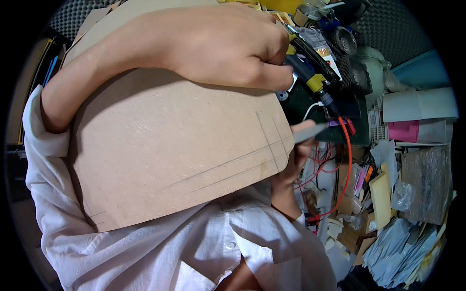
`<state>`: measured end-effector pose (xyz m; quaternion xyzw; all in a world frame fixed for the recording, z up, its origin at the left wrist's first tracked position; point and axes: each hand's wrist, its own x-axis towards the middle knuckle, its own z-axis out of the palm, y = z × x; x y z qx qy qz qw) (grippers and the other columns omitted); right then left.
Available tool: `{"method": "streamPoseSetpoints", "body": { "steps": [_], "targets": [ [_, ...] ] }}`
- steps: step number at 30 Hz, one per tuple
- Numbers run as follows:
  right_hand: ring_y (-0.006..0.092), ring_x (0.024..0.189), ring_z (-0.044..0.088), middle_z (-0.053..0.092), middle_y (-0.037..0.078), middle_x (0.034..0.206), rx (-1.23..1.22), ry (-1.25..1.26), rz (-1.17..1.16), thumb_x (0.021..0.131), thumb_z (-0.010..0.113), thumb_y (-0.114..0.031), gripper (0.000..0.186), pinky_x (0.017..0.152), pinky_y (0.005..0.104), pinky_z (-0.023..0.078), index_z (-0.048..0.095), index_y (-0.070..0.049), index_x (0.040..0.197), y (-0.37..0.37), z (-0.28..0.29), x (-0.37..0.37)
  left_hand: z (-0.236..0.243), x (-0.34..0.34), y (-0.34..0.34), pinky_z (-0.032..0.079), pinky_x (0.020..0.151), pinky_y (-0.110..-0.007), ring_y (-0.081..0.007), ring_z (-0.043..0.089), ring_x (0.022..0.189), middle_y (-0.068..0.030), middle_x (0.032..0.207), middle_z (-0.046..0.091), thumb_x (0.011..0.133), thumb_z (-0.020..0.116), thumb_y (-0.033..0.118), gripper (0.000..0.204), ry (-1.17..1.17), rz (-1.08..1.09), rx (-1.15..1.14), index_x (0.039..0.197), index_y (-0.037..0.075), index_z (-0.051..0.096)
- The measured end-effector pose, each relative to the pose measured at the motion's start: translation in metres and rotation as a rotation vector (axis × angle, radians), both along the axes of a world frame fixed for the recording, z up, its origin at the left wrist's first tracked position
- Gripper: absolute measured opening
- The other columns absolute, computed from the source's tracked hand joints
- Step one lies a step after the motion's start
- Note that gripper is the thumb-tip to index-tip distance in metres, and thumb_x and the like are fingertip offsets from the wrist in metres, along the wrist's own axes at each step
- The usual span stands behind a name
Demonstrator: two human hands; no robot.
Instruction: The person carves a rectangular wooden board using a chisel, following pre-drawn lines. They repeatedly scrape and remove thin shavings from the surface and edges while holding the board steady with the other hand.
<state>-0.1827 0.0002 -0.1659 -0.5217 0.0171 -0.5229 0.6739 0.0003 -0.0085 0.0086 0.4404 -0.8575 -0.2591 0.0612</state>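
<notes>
A large brown fibreboard panel with pencilled lines near its right edge fills the middle of the view, tilted toward my chest. My left hand reaches over it from the left and is closed on its far upper edge. My right hand is mostly hidden behind the panel's right edge. It grips a thin grey blade, whose flat tip sticks out right beside the pencilled lines. My white shirt sleeves show below and to the left.
Clutter lies to the right: a dark green mat, red wires, a yellow-and-black tool, a pink and white box, cardboard scraps and a stack of grey sheets. Dark foam shows at the top.
</notes>
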Motion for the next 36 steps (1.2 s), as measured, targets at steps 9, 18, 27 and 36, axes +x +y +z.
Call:
{"method": "streamPoseSetpoints", "body": {
  "steps": [9,18,27,36],
  "targets": [
    [0.0009,0.05,0.043,0.056,0.004,0.072,-0.12,0.078,-0.2,0.09,0.058,-0.019,0.02,0.045,0.0144,0.033,0.045,-0.003,0.093,0.007,-0.008,-0.003,-0.004,0.002,-0.001,0.043,0.056,-0.043,-0.0396,0.053,0.058,-0.0203,0.058,0.055,0.087,0.045,0.025,0.038,-0.041,0.016,-0.001,0.061,-0.001,0.055],
    [0.0026,0.051,0.043,0.057,0.009,0.075,-0.065,0.031,-0.238,0.09,0.055,-0.012,0.016,0.047,0.0163,0.034,0.043,-0.002,0.093,0.017,-0.004,0.001,-0.007,-0.001,0.007,0.043,0.055,-0.044,-0.0392,0.052,0.056,-0.0202,0.058,0.055,0.086,0.045,0.025,0.038,-0.051,0.053,-0.08,0.061,-0.002,0.054],
    [0.0036,0.049,0.041,0.053,0.008,0.07,-0.226,0.081,-0.416,0.09,0.053,-0.01,0.015,0.046,0.018,0.032,0.044,0.0,0.097,0.015,-0.001,0.007,0.001,-0.001,0.003,0.043,0.056,-0.045,-0.0404,0.053,0.058,-0.0214,0.059,0.055,0.086,0.045,0.025,0.039,-0.009,0.01,0.002,0.06,-0.002,0.054],
    [0.0043,0.049,0.039,0.053,0.008,0.069,-0.242,0.045,-0.467,0.09,0.053,-0.011,0.018,0.045,0.0187,0.032,0.042,0.001,0.097,0.026,-0.017,0.005,0.001,0.0,0.006,0.043,0.058,-0.045,-0.0411,0.053,0.061,-0.0227,0.06,0.055,0.086,0.044,0.025,0.038,0.001,0.024,-0.008,0.061,-0.003,0.054]
  ]
}}
